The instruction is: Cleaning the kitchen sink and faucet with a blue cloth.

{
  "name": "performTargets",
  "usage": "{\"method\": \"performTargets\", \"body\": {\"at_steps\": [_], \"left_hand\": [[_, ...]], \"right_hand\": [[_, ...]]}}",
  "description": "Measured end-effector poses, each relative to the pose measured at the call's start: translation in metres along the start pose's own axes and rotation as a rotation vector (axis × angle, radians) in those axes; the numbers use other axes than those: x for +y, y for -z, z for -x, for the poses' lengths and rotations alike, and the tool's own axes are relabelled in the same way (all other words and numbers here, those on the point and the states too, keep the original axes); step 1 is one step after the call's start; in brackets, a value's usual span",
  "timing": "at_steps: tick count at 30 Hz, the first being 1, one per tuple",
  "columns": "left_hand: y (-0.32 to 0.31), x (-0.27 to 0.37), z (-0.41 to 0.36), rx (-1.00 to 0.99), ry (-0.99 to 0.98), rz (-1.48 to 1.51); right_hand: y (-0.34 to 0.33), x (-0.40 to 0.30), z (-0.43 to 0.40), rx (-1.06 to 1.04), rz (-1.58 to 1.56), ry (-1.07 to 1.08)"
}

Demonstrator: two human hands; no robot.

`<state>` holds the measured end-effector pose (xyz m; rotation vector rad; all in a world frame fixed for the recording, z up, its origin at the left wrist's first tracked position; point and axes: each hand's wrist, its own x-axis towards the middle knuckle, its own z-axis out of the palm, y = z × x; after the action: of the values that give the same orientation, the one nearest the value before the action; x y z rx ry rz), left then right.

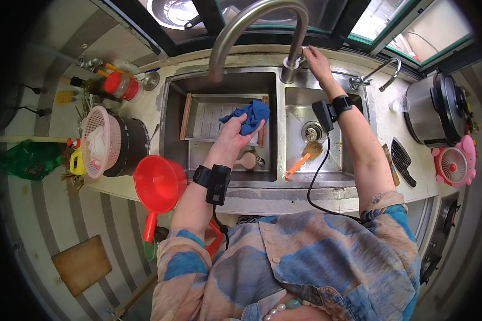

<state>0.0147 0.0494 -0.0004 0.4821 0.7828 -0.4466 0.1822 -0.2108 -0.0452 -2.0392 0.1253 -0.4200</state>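
My left hand (233,134) holds a crumpled blue cloth (254,115) above the left basin of a steel double sink (280,132). Beneath the cloth, a rectangular metal tray with wooden strips at its ends (209,118) rests in that basin. My right hand (316,60) is at the handle beside the base of the large curved faucet (292,66); the fingertips partly hide the handle. Whether water runs from the spout cannot be told. A scrubbing brush with an orange handle (299,164) lies by the drain strainer (312,131) in the right basin.
At the left stand a pink colander (90,140), a red dipper (158,184) and a red-lidded jar (114,83). On the right counter are a small tap (391,72), a cleaver (401,158), a pressure cooker (425,108) and a pink fan (454,166). Cables hang from both wrists.
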Motion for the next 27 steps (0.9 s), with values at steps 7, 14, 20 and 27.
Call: {"method": "performTargets", "body": {"at_steps": [7, 14, 20, 27], "left_hand": [[-0.008, 0.037, 0.021, 0.012, -0.035, 0.126], [-0.038, 0.055, 0.054, -0.005, -0.141, 0.152], [-0.049, 0.064, 0.059, -0.074, -0.128, 0.206], [-0.059, 0.068, 0.068, -0.121, -0.195, 0.187]], "right_hand": [[-0.017, -0.018, -0.013, -0.258, 0.228, -0.054], [-0.023, -0.014, -0.018, -0.216, 0.341, -0.079], [-0.023, -0.007, -0.025, -0.23, 0.267, -0.156], [-0.025, 0.004, -0.029, -0.204, 0.258, -0.164]]}}
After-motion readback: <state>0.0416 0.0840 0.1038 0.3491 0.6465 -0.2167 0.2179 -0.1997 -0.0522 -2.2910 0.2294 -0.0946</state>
